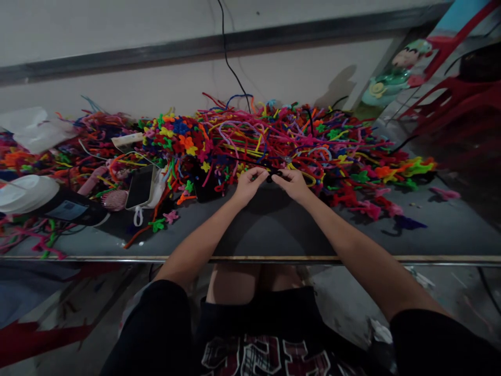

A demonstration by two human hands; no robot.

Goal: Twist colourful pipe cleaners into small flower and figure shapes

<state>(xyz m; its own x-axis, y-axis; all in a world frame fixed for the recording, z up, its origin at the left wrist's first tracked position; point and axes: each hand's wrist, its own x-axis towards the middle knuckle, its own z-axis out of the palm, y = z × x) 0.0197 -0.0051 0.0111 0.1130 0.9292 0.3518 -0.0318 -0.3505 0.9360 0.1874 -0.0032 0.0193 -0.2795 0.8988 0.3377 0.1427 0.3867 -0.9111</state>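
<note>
My left hand [249,185] and my right hand [293,185] meet at the middle of the table, with thumbs and fingertips pinched together. Between them is a small dark fuzzy piece [270,174], gripped from both sides; its exact shape is too small and dark to tell. Right behind my hands lies a big heap of colourful pipe cleaners [250,133], some straight or looped. Flower shapes [187,143] in many colours are bunched at the heap's left part.
A phone [140,188], a pink hairbrush [115,200] and a dark cup with a white lid [78,206] lie on the grey table [274,235] at left. A green figure balloon [391,78] and red chairs [454,104] are at back right.
</note>
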